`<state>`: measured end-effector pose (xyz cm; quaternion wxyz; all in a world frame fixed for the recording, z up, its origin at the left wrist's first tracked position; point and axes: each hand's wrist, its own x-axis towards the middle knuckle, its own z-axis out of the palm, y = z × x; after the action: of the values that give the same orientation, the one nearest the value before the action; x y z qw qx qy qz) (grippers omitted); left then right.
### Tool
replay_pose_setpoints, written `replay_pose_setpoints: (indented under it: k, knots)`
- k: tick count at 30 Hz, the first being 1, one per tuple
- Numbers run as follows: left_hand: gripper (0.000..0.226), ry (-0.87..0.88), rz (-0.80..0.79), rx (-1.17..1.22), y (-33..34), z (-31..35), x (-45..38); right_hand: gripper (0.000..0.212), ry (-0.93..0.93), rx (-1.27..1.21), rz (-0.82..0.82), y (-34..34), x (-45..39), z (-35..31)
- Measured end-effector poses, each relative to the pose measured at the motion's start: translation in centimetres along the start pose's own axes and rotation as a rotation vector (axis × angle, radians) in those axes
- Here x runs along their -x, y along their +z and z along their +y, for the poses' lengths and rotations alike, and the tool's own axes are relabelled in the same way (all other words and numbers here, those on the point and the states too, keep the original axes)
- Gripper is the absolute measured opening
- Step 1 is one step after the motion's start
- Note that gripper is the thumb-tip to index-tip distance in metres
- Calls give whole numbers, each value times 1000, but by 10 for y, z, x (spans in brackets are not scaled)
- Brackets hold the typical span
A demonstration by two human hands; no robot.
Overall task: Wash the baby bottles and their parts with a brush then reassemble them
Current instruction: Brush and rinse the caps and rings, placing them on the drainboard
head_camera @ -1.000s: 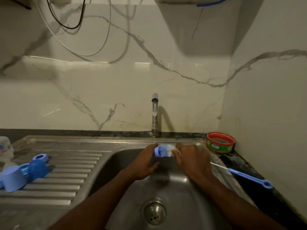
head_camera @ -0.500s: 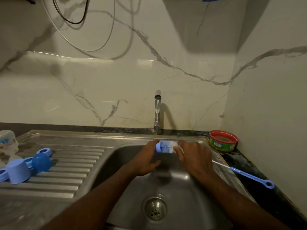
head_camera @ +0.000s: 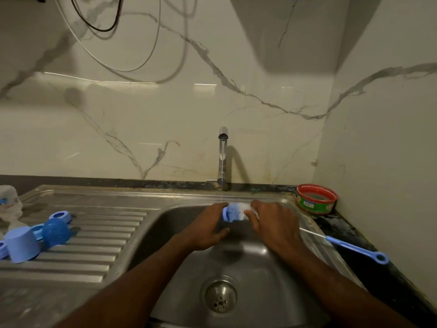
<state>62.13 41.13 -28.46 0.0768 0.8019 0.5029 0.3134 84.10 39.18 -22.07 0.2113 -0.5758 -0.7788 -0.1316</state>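
Over the steel sink (head_camera: 260,268), under a thin stream from the tap (head_camera: 222,159), I hold a baby bottle (head_camera: 234,212) on its side. My left hand (head_camera: 208,229) grips its blue collar end. My right hand (head_camera: 274,223) grips the clear body end. On the right sink edge lies a thin blue-handled brush (head_camera: 347,246), untouched. On the drainboard at the left sit a pale blue cap (head_camera: 22,245), a darker blue dome (head_camera: 56,232) and a blue ring (head_camera: 60,215).
A red-rimmed green tub (head_camera: 315,198) stands in the back right corner on the dark counter. At the far left edge a clear bottle (head_camera: 8,202) is partly cut off. The drain (head_camera: 220,297) lies in the basin below my hands. Cables hang on the marble wall.
Both hands keep the bottle under the tap with barely any shift. The view has tilted slightly, so everything sits a little differently in frame.
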Motion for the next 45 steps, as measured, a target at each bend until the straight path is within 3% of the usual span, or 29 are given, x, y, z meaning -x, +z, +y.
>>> replay_pose_setpoints:
  k: [4, 7, 12, 16, 19, 23, 27, 33, 38, 42, 45]
  knots:
    - [41, 53, 161, -186, -13, 8, -3, 40, 74, -69, -100, 8, 2, 6]
    - [47, 77, 258, -256, -19, 6, -1, 44, 30, -200, -231, 18, 2, 1]
    - [67, -16, 162, -160, -5, 7, 2, 40, 59, -212, -79, 15, -3, 0]
    - [50, -7, 130, -218, 0, 10, -2, 43, 117, -165, -79, 17, 0, 9]
    - [46, -102, 218, -292, -4, 4, -1, 42, 110, -127, -94, 12, -2, 13]
    - [43, -333, 255, -185, -11, -10, 6, 31, 82, 22, -140, 6, -3, 27]
    - [47, -318, 191, -34, -8, -9, 7, 31, 61, -14, -310, 13, 4, 27]
    - [51, -358, 333, 173, -4, 12, -7, 36, 0, 73, -424, 20, 6, 15]
    - [49, -397, 255, 155, 2, 9, -1, 38, -17, 88, -450, 18, 7, 17]
    - [46, -340, 372, 167, -3, 11, -2, 38, -18, 104, -467, 15, 8, 16]
    - [45, -374, 284, 70, -2, 9, 1, 37, -16, 101, -475, 13, 9, 14]
